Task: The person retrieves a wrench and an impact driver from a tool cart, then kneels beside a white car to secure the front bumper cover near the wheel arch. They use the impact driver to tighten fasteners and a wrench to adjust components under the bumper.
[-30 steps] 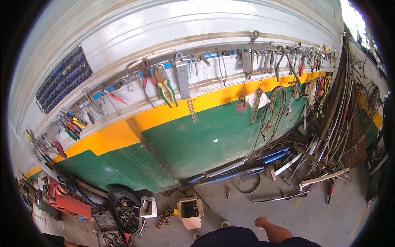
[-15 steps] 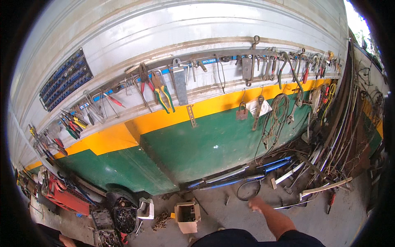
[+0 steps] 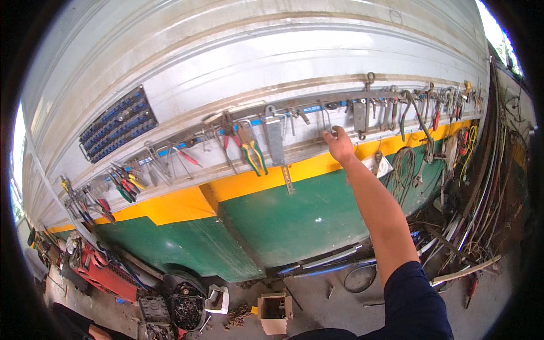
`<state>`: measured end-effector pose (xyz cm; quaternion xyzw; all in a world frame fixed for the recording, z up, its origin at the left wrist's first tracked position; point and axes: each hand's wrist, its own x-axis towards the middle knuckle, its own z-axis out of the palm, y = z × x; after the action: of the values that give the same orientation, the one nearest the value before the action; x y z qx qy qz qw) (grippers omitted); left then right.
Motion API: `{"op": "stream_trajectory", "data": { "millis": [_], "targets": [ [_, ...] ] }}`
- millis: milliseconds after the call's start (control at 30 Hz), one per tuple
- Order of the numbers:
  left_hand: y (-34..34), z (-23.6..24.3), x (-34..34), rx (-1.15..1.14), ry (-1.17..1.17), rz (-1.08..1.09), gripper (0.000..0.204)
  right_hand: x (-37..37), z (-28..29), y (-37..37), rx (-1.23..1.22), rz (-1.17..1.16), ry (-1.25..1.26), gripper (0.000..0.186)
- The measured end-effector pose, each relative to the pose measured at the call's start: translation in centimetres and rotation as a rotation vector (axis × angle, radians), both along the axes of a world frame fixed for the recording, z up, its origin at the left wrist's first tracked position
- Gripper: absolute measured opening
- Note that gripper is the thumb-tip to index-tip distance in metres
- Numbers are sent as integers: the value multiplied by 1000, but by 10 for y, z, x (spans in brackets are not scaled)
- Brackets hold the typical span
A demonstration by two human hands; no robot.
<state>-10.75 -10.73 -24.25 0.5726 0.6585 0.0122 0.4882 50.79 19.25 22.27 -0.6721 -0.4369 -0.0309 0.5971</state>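
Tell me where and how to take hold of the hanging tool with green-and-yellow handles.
Probably best around both handles, from the front and slightly below: they hang downward, slightly spread, beneath the blue rail, with the wall behind.

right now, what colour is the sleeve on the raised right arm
Dark navy blue; the sleeve shows best in the head view, lower right.

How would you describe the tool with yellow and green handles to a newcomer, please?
A tool rack runs above the wall's yellow stripe. On it, left of the right hand, past the broad grey plate, hangs the pliers-like tool. Its splayed yellow and green handles set it apart from the red-handled tool alongside.
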Motion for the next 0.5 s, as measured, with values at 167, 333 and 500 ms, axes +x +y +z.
{"op": "stream_trajectory", "data": {
  "millis": [167, 333, 500],
  "targets": [
    [18, 1, -14, -23, -4, -39, 27, -11, -12, 14, 95, 444, 686, 38],
    [27, -15, -58, -78, 38, -92, 29, -112, -45, -74, 82, 580, 882, 40],
    [24, -51, -105, -164, 116, -247, 30, -171, -154, -210, -52, 512, 1331, 43]
  ]
}}
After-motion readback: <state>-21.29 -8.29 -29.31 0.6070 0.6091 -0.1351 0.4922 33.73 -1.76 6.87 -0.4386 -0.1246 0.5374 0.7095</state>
